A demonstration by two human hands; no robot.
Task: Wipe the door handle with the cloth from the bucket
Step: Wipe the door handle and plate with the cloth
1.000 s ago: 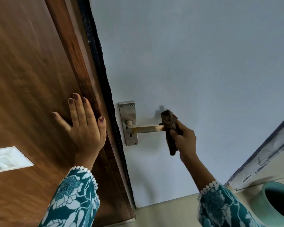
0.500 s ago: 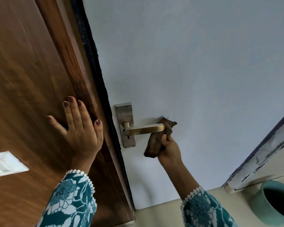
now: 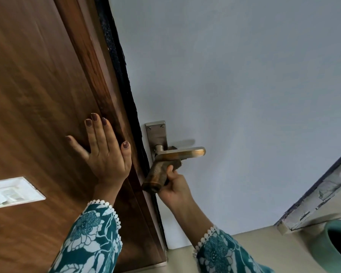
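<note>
Rolled brown cloth (image 3: 159, 175) under metal handle (image 3: 180, 153)

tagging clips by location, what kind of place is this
Likely indoors in a home, at a doorway: a painted door with a lever handle, a wood-grain panel with a wall switch, and a bucket.

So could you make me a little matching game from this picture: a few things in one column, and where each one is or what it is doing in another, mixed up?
Things:
1. left hand
2. cloth
3. door handle
4. bucket

States:
A. bunched in the right hand, pressed up under the lever
B. teal, at the lower right corner
C. spread flat on the brown wood panel
D. sticks out sideways from a metal plate

Pairs: 1-C, 2-A, 3-D, 4-B
</note>
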